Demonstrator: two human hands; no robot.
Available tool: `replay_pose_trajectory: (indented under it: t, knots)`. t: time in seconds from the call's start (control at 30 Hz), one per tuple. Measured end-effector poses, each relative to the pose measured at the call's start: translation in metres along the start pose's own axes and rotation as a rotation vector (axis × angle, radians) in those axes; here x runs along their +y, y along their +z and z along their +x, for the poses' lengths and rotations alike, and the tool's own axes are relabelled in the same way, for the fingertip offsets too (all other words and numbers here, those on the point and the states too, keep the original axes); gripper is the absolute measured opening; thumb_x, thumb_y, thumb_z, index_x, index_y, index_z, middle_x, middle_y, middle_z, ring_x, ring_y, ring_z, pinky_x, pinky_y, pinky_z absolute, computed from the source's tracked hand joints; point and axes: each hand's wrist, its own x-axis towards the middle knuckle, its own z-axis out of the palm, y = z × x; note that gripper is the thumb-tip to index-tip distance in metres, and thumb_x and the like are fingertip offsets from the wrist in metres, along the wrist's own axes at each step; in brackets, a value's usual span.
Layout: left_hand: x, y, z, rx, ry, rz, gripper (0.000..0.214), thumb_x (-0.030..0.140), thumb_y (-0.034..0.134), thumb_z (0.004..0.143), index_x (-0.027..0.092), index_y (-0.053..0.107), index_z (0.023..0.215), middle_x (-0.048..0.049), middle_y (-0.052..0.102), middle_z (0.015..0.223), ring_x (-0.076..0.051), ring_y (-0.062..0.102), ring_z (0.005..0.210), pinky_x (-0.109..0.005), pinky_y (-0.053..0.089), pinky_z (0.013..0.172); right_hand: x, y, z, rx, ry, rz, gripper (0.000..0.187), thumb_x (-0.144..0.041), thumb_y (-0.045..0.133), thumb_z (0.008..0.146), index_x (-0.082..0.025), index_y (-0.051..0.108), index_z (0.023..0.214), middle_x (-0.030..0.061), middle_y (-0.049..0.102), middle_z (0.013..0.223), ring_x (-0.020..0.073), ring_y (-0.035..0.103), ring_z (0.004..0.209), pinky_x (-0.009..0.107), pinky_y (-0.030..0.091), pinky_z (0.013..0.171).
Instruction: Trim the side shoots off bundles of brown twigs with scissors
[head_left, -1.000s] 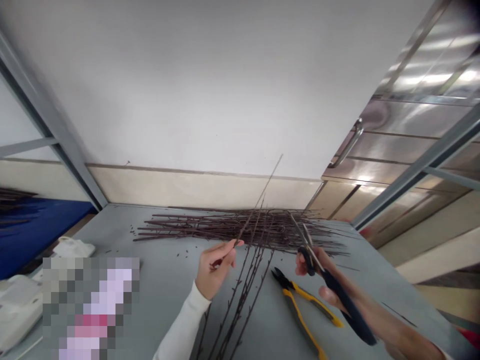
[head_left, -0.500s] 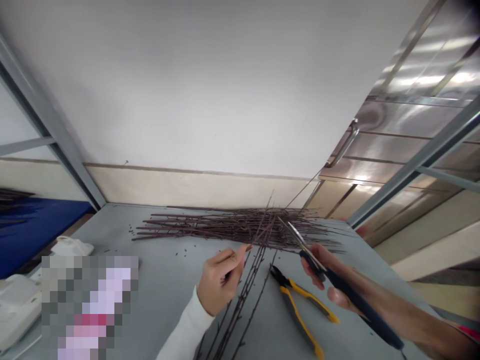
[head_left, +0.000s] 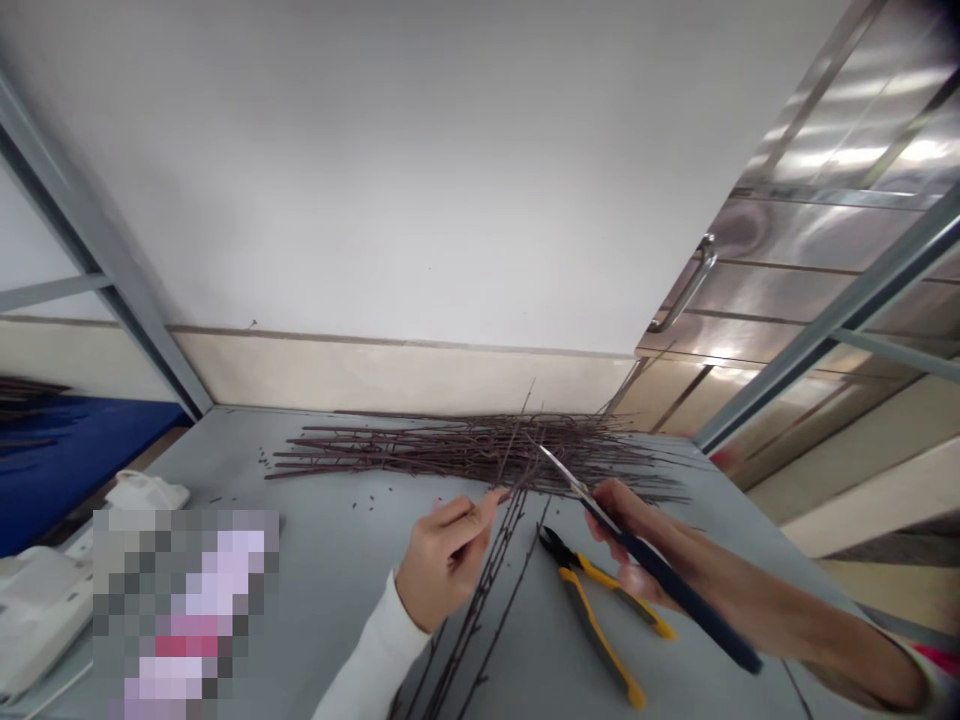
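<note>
My left hand (head_left: 446, 548), in a white sleeve, is closed in a pinch on a thin dark twig (head_left: 517, 440) that slants up from the fingertips. My right hand (head_left: 626, 530) is wrapped round a pair of shears (head_left: 667, 575) with long dark-blue handles. Its thin silver blades point up and left, close beside the twig above my left fingertips. Whether the blade tips touch it I cannot tell. Several long twigs (head_left: 480, 600) run beneath and beside my left hand toward the table's front. Yellow-and-black cutting pliers (head_left: 592, 610) lie with handles spread between the twigs and my right forearm.
A heap of dark twigs (head_left: 390, 450) lies across the back of the grey table (head_left: 322, 570), with small clippings scattered around. At left are a white power strip (head_left: 45, 620) with plugs and a blurred-out object (head_left: 202, 600). Grey metal posts (head_left: 142, 310) flank the table.
My right hand has moved left with the shears, bringing the blades nearer the twig in my left hand. The shears' handles look closer together. My left hand has barely moved.
</note>
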Motion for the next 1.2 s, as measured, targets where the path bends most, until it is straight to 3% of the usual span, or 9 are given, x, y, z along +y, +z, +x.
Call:
replay_pose_trajectory:
  t: [0.1,0.23,0.43,0.57,0.7,0.8,0.9,1.0,1.2]
  knots:
    - [0.001,0.0,-0.002,-0.044,0.009,0.02,0.035,0.008,0.041,0.087,0.014,0.06,0.116,0.0014,0.048,0.063,-0.008,0.042,0.048,-0.016,0.045,0.052,-0.009,0.001,0.003,-0.074,-0.009,-0.108,0.031,-0.052,0.047,0.083,-0.023,0.044,0.091,0.0015,0.052,0.083,0.0164,0.051,0.073,0.029,0.046,0.067]
    - [0.003,0.0,-0.005,-0.066,0.06,0.11,0.038,0.007,0.038,0.088,0.013,0.056,0.12,-0.0005,0.053,0.066,-0.007,0.047,0.05,-0.014,0.048,0.055,-0.016,0.005,0.008,0.008,0.034,-0.197,0.032,-0.055,0.046,0.081,-0.023,0.042,0.082,0.0008,0.054,0.077,0.0173,0.053,0.07,0.029,0.045,0.063]
    - [0.005,-0.003,-0.004,-0.083,0.1,0.275,0.038,0.009,0.035,0.089,0.011,0.053,0.123,-0.0032,0.06,0.069,-0.008,0.058,0.057,-0.014,0.051,0.061,-0.001,0.012,0.014,0.271,0.069,-0.48,0.029,-0.045,0.052,0.077,-0.025,0.033,0.068,-0.0038,0.052,0.055,0.0159,0.049,0.051,0.025,0.034,0.049]
    - [0.005,-0.005,-0.004,-0.072,0.092,0.335,0.038,0.009,0.035,0.089,0.012,0.056,0.119,-0.0018,0.059,0.066,-0.007,0.057,0.054,-0.016,0.052,0.064,0.004,0.011,0.013,0.294,0.022,-0.519,0.027,-0.041,0.051,0.078,-0.026,0.032,0.067,-0.0042,0.051,0.052,0.0156,0.049,0.048,0.025,0.032,0.048]
    - [0.003,-0.006,-0.006,-0.085,0.06,0.276,0.038,0.009,0.036,0.089,0.013,0.057,0.12,-0.0013,0.057,0.066,-0.008,0.055,0.052,-0.02,0.053,0.067,0.004,0.013,0.011,0.292,-0.021,-0.489,0.028,-0.042,0.051,0.079,-0.026,0.031,0.067,-0.0045,0.051,0.052,0.0143,0.048,0.046,0.024,0.033,0.047]
    - [0.004,-0.007,-0.004,-0.099,0.02,0.083,0.035,0.013,0.037,0.089,0.013,0.059,0.116,-0.0036,0.059,0.067,-0.011,0.058,0.057,-0.022,0.052,0.065,0.006,0.014,0.008,0.273,-0.022,-0.459,0.029,-0.045,0.052,0.078,-0.026,0.032,0.069,-0.0047,0.05,0.054,0.0141,0.048,0.047,0.024,0.036,0.048]
    - [0.008,-0.008,0.001,-0.12,-0.07,-0.174,0.034,0.02,0.035,0.092,0.013,0.064,0.108,-0.0056,0.063,0.067,-0.013,0.058,0.058,-0.025,0.051,0.062,0.01,0.011,0.007,0.235,-0.004,-0.43,0.029,-0.047,0.055,0.076,-0.025,0.037,0.079,-0.0019,0.056,0.063,0.0162,0.053,0.054,0.026,0.04,0.051]
    - [0.015,-0.007,0.007,-0.179,-0.257,-0.317,0.035,0.031,0.038,0.091,0.013,0.068,0.099,-0.0058,0.065,0.067,-0.012,0.052,0.052,-0.025,0.048,0.058,0.013,0.006,0.009,0.205,-0.023,-0.412,0.031,-0.048,0.054,0.076,-0.024,0.039,0.089,0.0021,0.06,0.074,0.019,0.058,0.064,0.028,0.044,0.056]
    - [0.016,-0.003,0.009,-0.295,-0.548,-0.477,0.043,0.045,0.041,0.088,0.013,0.068,0.097,0.0039,0.045,0.049,-0.009,0.035,0.044,-0.021,0.034,0.046,0.013,0.0,0.02,0.17,-0.105,-0.439,0.03,-0.047,0.054,0.076,-0.024,0.037,0.085,0.0005,0.057,0.072,0.0172,0.055,0.061,0.028,0.044,0.056]
